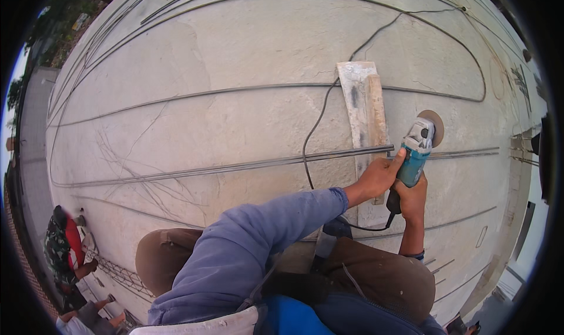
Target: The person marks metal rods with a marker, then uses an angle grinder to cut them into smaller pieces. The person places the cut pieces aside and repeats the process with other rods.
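Note:
A teal-and-grey angle grinder [416, 153] with a brown cutting disc [433, 126] is at the right of centre in the head view. My right hand [412, 197] wraps round its rear body, close to the black cord end. My left hand [379, 175] is closed against the grinder's left side, its thumb along the casing; its other fingers are partly hidden. Several thin steel rods [264, 163] lie side by side, their cut-looking ends just above my left hand. Beneath these ends lies a pale board [354, 109] with a narrower wood strip [376, 109] on it.
A black power cord [317, 126] loops over the concrete slab [247, 53] and board. Long bent rods [235, 91] cross the slab. Thin wires [138, 170] are scattered at left. A person in camouflage [59, 250] is beside a steel lattice cage [123, 276] at lower left.

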`<state>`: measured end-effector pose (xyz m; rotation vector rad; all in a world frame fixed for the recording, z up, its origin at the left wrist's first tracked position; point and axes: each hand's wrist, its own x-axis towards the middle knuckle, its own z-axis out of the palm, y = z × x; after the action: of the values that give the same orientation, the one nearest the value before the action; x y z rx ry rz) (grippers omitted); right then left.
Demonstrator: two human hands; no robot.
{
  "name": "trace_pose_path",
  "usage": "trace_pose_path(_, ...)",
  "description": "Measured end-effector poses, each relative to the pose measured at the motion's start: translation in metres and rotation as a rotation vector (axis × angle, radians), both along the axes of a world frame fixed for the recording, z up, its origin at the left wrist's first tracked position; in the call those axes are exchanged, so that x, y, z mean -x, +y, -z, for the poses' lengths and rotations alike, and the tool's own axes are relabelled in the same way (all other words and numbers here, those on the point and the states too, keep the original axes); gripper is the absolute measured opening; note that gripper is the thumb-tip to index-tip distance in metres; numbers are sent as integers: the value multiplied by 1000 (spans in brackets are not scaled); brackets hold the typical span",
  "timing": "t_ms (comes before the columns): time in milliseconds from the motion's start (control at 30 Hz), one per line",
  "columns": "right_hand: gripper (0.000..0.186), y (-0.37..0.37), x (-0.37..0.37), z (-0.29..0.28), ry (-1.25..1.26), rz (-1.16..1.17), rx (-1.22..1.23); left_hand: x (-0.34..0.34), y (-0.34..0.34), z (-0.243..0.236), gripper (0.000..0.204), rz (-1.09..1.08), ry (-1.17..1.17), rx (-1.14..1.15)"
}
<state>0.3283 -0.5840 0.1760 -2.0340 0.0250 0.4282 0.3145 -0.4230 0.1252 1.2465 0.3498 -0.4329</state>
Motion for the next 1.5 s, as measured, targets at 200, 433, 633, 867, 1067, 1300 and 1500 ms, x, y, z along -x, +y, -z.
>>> trace_pose_path(200, 41, -13, -4, 15, 23, 119, -183, 11, -8, -7, 82, -9, -177, -6)
trace_pose_path(433, 34, -61, -67, 5, 79, 28, -209, 68, 69, 22, 37, 44, -799, -919)
trace_pose_path(633, 58, -70, -92, -2, 56, 120, -377, 96, 168, 29, 32, 42, -783, -1252)
trace_pose_path(867, 63, -61, -107, -17, 64, 94, -475, 112, 226, 40, 41, -197, 88, -1257)
trace_pose_path(1067, 65, -59, -116, -35, 43, 128, -536, 92, 212, 30, 38, 121, 134, -1016)
trace_pose_path(1300, 69, -40, -105, -66, -62, 138, -532, 50, 162, 24, 37, 63, -162, -508)
trace_pose_path(1500, 67, -64, -98, -78, -146, 213, -479, 9, 114, 15, 41, 240, -469, -650)
